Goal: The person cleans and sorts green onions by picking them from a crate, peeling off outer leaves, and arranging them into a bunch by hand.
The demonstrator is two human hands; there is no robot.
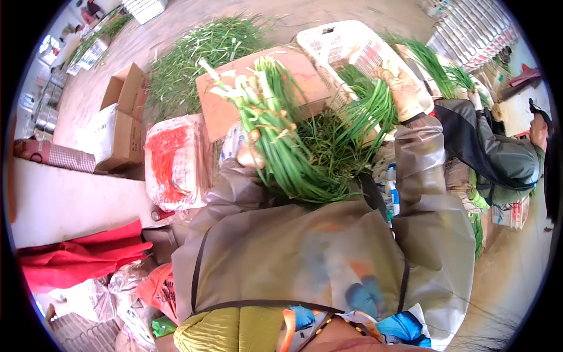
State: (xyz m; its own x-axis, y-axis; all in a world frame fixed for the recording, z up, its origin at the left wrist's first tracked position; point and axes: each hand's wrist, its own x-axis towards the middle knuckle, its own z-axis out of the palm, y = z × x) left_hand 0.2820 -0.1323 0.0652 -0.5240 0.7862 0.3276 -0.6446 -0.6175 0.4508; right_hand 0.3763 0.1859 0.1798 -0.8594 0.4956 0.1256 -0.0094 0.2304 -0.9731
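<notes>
In the head view my left hand (251, 154) is closed around a thick bunch of scallions (275, 141), pale root ends up and to the left, green leaves bending down to the right. My right hand (402, 94), in what looks like a tan work glove, is closed at a second bunch of green scallions (372, 108) by the basket's near side. Its fingertips are partly hidden. Below, between my arms, lies a heap of loose green trimmings (328, 138). A flat cardboard sheet (217, 97) lies behind the left bunch.
A white plastic basket (346, 38) stands just beyond my right hand. A pile of loose greens (199, 56) lies on the floor ahead. Red ties (167, 158) rest on a wrapped stack at left, near a cardboard box (126, 123). Another person (498, 146) works at right.
</notes>
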